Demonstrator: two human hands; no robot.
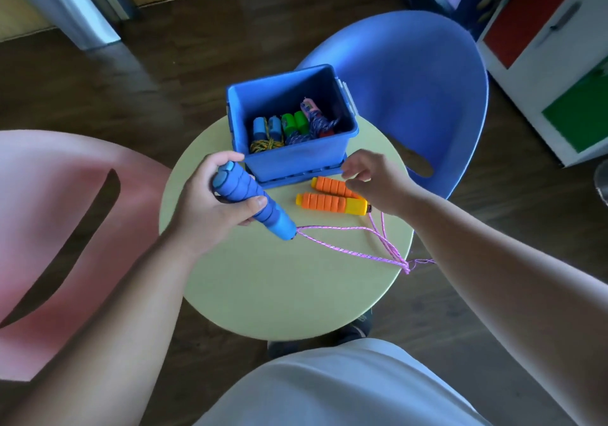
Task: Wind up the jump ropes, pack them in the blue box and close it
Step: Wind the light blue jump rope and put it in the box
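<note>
My left hand (pixel 214 202) grips blue foam jump-rope handles (pixel 253 206) above the round table, pointing down to the right. Pink cord (pixel 345 246) runs from them across the table and over its right edge. Two orange handles (pixel 330 203) lie side by side on the table in front of the open blue box (pixel 296 159). My right hand (pixel 371 178) hovers just over the orange handles, fingers loosely curled, holding nothing. The box contains several wound ropes with blue, green and pink handles (pixel 289 126). It stands on its blue lid (pixel 296 178).
The small yellow-green round table (pixel 279 281) stands between a pink chair (pixel 65 228) on the left and a blue chair (pixel 421 96) behind the box. A cabinet with red and green panels (pixel 559 63) is at the right. My lap is at the bottom.
</note>
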